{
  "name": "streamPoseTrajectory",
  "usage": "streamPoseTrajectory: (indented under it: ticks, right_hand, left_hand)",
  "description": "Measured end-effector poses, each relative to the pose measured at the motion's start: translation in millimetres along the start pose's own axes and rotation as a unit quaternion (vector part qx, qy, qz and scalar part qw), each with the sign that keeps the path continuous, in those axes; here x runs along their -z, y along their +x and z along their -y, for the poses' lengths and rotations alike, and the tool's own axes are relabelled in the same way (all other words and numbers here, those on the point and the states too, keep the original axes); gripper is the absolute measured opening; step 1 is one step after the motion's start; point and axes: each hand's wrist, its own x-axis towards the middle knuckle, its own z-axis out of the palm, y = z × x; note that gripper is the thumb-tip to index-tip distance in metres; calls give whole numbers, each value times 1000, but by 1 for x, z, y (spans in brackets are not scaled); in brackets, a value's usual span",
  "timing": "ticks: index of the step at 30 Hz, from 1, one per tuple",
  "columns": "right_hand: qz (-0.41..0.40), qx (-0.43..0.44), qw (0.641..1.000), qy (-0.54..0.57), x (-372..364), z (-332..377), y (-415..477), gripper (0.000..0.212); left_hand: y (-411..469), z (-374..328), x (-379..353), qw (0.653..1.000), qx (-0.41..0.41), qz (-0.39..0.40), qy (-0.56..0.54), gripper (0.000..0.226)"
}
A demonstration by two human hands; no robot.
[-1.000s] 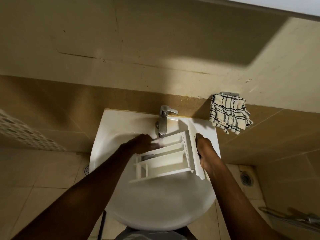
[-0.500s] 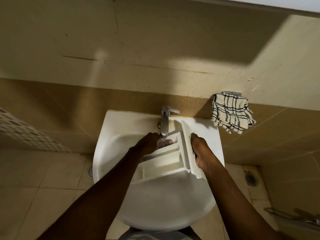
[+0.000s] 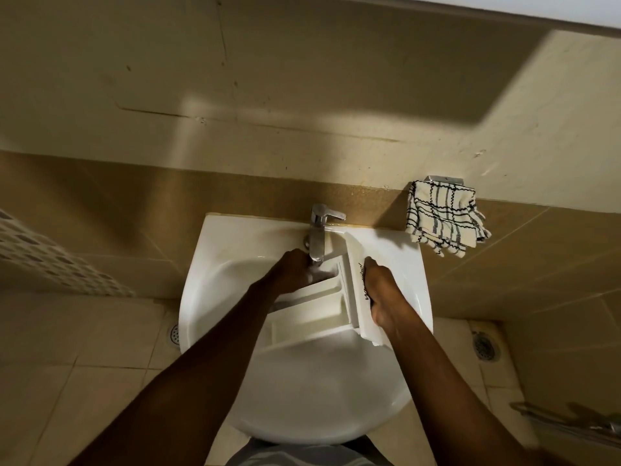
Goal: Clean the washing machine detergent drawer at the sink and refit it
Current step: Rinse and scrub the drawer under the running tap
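The white detergent drawer (image 3: 312, 311) lies over the white sink (image 3: 302, 398), its compartments facing up and its front panel to the right. My right hand (image 3: 383, 297) grips that front panel from the right side. My left hand (image 3: 295, 270) rests on the drawer's far left end, right under the spout of the chrome tap (image 3: 317, 235). Its fingers lie on the back compartment, and I cannot tell whether they grip the drawer. Whether water is running is unclear.
A checked cloth (image 3: 443, 218) hangs from a wall holder to the right of the sink. Floor drains sit at the left (image 3: 174, 334) and right (image 3: 484, 346) of the basin. A metal rail (image 3: 571, 422) shows at the lower right. Tiled wall stands behind the tap.
The drawer moved up and back toward the tap. My left hand slid from the drawer's left side to directly beneath the spout. My right hand kept its hold on the front panel.
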Motion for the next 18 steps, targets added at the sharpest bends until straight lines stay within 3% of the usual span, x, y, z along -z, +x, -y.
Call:
streamPoseTrajectory:
  ticks: [5, 10, 14, 18]
  right_hand:
    - [-33, 3, 999, 20, 18, -7, 12, 44]
    - [-33, 21, 999, 27, 0, -9, 13, 33]
    - [-23, 14, 1000, 15, 6, -9, 16, 41]
    - [-16, 14, 1000, 13, 13, -10, 19, 43]
  left_hand:
    - [-7, 35, 19, 996, 56, 33, 56, 41]
    - [-2, 19, 4, 1000, 11, -7, -11, 34]
    - [-4, 34, 9, 999, 23, 21, 28, 30]
    - [-8, 42, 14, 997, 36, 22, 58, 43]
